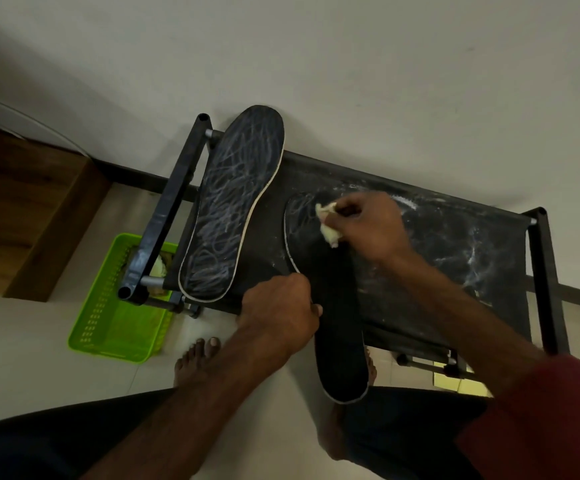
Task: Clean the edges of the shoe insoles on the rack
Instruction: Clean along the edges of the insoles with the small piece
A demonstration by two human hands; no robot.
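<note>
Head view, single frame.

- Rack [455, 237]: black frame w/ dark fabric top shelf, stands against pale wall. White powdery smears over the shelf, heaviest toward right end and far edge.
- Insole A [233, 202]: dark, pale rim, lies at rack's left end, running far-to-near. Top face covered w/ whitish scribble marks. Far tip sticks out past the rack's far edge, at the wall.
- Insole B [337, 323]: dark, approx. mid-rack, just right of A, not touching it. Far end rests on the shelf; near end overhangs the near edge toward the person. Faint whitish marks at far end only; rest looks plain dark.
- L hand [281, 313]: at B's left edge, near the rack's near edge; fingers curled round that rim, gripping it.
- R hand [368, 226]: over B's far end, fingertips pinching a small pale-yellow cloth wad [326, 223]; wad is against B's top face, close to its left rim.
- Green basket [115, 327]: plastic, on floor below rack's left end; contents unclear.
- Bare foot [198, 358] on floor tiles by near-left corner.
- Wooden unit [22, 202] far left.
</note>
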